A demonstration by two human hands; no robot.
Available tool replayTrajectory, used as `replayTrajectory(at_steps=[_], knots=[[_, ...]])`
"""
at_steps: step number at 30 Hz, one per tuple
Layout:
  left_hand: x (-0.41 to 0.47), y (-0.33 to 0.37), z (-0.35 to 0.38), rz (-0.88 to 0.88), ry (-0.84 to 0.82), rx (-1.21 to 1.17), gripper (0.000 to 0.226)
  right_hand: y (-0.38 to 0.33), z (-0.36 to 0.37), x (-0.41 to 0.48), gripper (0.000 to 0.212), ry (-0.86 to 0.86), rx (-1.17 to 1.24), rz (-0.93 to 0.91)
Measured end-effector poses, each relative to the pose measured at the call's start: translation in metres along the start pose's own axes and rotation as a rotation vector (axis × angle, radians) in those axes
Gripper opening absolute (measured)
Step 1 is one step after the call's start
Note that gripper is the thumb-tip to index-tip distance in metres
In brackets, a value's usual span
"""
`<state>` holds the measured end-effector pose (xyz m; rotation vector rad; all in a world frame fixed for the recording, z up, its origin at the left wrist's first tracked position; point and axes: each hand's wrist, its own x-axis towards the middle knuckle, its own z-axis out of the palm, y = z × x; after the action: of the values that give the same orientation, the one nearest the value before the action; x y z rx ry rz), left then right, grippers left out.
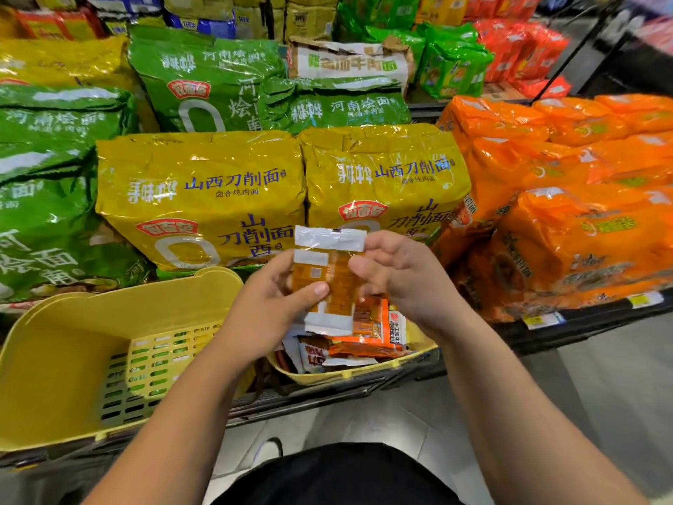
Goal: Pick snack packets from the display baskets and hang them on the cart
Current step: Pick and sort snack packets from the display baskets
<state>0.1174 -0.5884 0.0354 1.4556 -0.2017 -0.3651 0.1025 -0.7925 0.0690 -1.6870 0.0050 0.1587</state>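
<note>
A small orange snack packet (329, 266) with a white header strip is held upright in front of me, above a yellow basket (364, 373) filled with several similar orange and white packets. My left hand (276, 300) grips the packet's lower left, thumb across its front. My right hand (397, 275) holds its right edge with curled fingers. Another yellow basket (73, 359) to the left shows no packets inside. No cart is visible.
Large yellow noodle multipacks (204, 198) stand right behind the baskets, green ones (43, 213) to the left and orange ones (575, 227) on the right. A black shelf edge with price tags (542, 318) runs along the right. Grey floor lies below.
</note>
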Motion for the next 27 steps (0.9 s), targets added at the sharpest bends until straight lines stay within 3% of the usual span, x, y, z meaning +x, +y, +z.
replayTrajectory(at_steps=[4, 7, 9, 11, 14, 17, 20, 22, 24, 27], knots=[[-0.005, -0.011, -0.021, 0.001, 0.189, -0.038, 0.029, 0.025, -0.027, 0.007, 0.007, 0.049, -0.348, 0.154], [-0.005, -0.02, -0.034, 0.002, 0.329, -0.072, 0.029, 0.042, -0.029, 0.013, 0.026, -0.324, -0.804, 0.381], [-0.005, -0.024, -0.037, 0.013, 0.393, -0.053, 0.028, 0.055, -0.015, 0.018, 0.049, -0.543, -0.909, 0.522], [-0.006, -0.03, -0.037, 0.012, 0.424, -0.027, 0.028, 0.066, 0.0, 0.022, 0.066, -0.596, -0.908, 0.594], [-0.007, -0.035, -0.034, 0.023, 0.408, 0.064, 0.03, 0.076, 0.008, 0.031, 0.058, -0.612, -1.094, 0.541], [-0.006, -0.037, -0.033, 0.055, 0.401, 0.13, 0.032, 0.068, 0.001, 0.041, 0.045, -0.423, -1.292, 0.494], [-0.008, -0.039, -0.033, 0.077, 0.406, 0.144, 0.032, 0.055, -0.014, 0.035, 0.031, -0.055, -1.248, 0.316], [-0.009, -0.04, -0.032, 0.078, 0.407, 0.17, 0.032, 0.049, -0.018, 0.028, 0.024, 0.006, -1.174, 0.25], [-0.009, -0.041, -0.033, 0.074, 0.414, 0.184, 0.032, 0.041, -0.007, 0.025, 0.032, -0.166, -1.055, 0.355], [-0.008, -0.043, -0.033, 0.072, 0.426, 0.146, 0.033, 0.043, 0.023, 0.026, 0.064, -0.577, -1.206, 0.511]])
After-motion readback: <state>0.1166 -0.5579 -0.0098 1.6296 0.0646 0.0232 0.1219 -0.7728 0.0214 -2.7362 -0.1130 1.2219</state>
